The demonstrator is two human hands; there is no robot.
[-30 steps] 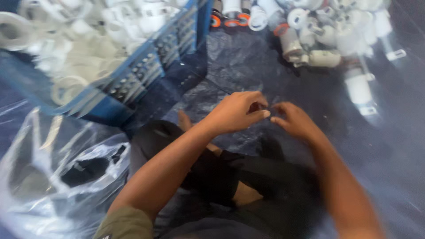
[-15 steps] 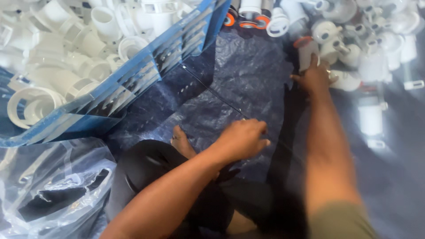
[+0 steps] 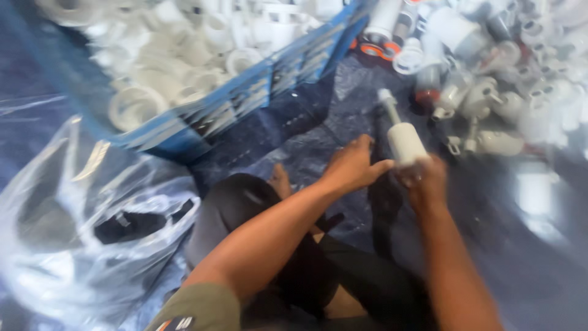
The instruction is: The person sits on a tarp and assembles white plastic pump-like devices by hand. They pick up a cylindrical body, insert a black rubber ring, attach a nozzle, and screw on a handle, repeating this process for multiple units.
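My right hand (image 3: 424,182) grips a white plastic fitting (image 3: 402,138) with a wide barrel and a thin stem that points up and away. My left hand (image 3: 354,165) sits just left of it, fingertips against the barrel's lower end. Both hands hover over dark blue sheeting (image 3: 318,144) in front of my folded legs. The view is motion-blurred, so the left fingers' hold is unclear.
A blue crate (image 3: 226,101) full of white pipe fittings stands at the upper left. A heap of white fittings (image 3: 490,73), some with orange ends, lies at the upper right. A crumpled clear plastic bag (image 3: 79,227) with dark parts inside sits at the lower left.
My right hand reached into the far-right pile, then came back toward me with a white fitting. My left hand rose a little to meet it.
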